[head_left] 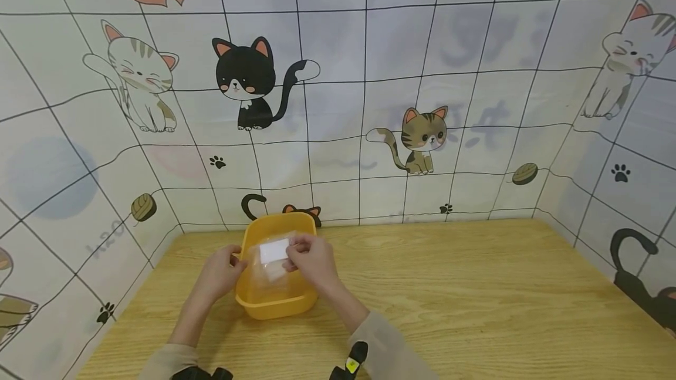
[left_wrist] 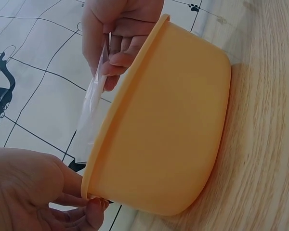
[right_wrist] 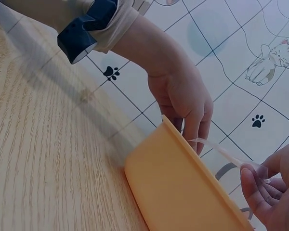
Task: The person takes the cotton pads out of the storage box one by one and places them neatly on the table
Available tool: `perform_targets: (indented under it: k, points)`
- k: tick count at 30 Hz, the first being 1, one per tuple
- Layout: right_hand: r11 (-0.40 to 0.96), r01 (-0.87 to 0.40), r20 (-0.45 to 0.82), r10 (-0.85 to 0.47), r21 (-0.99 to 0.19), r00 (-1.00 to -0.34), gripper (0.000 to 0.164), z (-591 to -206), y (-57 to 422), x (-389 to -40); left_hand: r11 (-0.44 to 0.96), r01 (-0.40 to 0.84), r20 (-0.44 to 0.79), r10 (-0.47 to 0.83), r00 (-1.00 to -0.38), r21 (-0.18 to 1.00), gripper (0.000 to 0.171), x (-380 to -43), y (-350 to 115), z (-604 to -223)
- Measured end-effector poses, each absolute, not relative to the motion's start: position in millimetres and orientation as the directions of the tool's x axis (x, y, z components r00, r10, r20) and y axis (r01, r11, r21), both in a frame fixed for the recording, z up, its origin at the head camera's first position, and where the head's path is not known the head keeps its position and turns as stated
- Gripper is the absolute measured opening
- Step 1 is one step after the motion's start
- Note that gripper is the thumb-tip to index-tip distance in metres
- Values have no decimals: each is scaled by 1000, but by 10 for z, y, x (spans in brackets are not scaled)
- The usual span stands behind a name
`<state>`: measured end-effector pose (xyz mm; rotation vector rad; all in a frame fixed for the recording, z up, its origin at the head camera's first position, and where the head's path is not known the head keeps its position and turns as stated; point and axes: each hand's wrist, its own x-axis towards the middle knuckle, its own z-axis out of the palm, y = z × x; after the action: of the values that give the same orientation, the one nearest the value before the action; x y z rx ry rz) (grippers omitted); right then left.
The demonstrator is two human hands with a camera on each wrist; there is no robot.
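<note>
A yellow plastic basin [head_left: 277, 309] stands on the wooden table, its open top facing up. Over its opening is a clear plastic bag [head_left: 259, 277] with a white rectangular patch [head_left: 274, 250] on it. My right hand [head_left: 314, 260] pinches the bag near its right edge; the right wrist view shows the bag [right_wrist: 226, 153] edge-on, just above the rim. My left hand [head_left: 219, 274] grips the basin's left rim, and in the left wrist view the thumb and curled fingers of this left hand [left_wrist: 38, 192] close about the rim. The basin's far inside is partly hidden by the bag.
The wooden tabletop [head_left: 449, 286] stretches to the right of the basin. Behind the basin rises a white cloth backdrop [head_left: 338, 104] with grid lines and cartoon cats, close to its far edge. Dark wrist straps [head_left: 351, 359] show at both sleeves.
</note>
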<state>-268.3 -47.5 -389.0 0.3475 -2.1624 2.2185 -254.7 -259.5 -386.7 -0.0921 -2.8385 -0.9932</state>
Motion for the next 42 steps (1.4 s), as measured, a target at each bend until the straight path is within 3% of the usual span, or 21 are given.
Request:
perform_targets:
  k: [42]
  points:
    - [-8, -252, 251, -134, -968, -959, 20, -3782, -63, -2713, 778, 64, 119, -14, -993, 625, 37, -2557, -2593, -3883]
